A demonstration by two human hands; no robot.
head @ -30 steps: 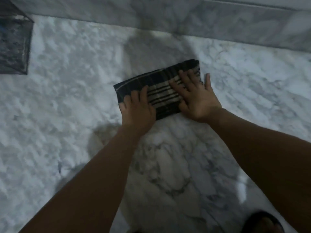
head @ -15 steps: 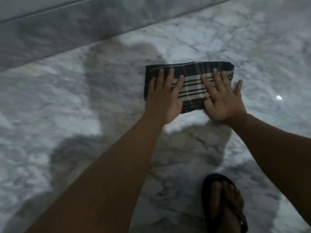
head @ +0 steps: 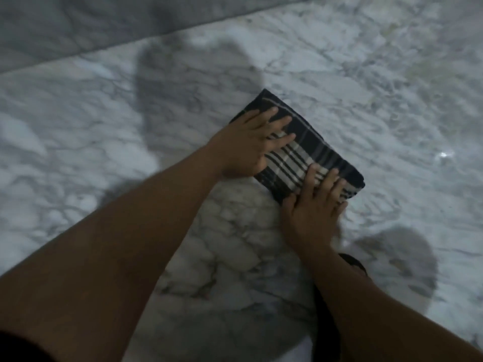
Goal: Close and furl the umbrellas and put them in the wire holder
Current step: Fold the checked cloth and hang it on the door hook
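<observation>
On marble floor (head: 104, 142), both hands, left (head: 243, 145) and right (head: 311, 215), press flat, fingers spread, on folded striped cloth (head: 308, 152).

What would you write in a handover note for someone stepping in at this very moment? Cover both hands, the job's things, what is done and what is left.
Left hand: flat, fingers straight, pressing the far end of the folded plaid fabric.
Right hand: flat, pressing the near end.
The fabric lies folded flat on the marble floor.
The wire holder is out of view.
Done: fabric folded into a flat rectangle.
Left: furl it and put it in the holder.
</observation>
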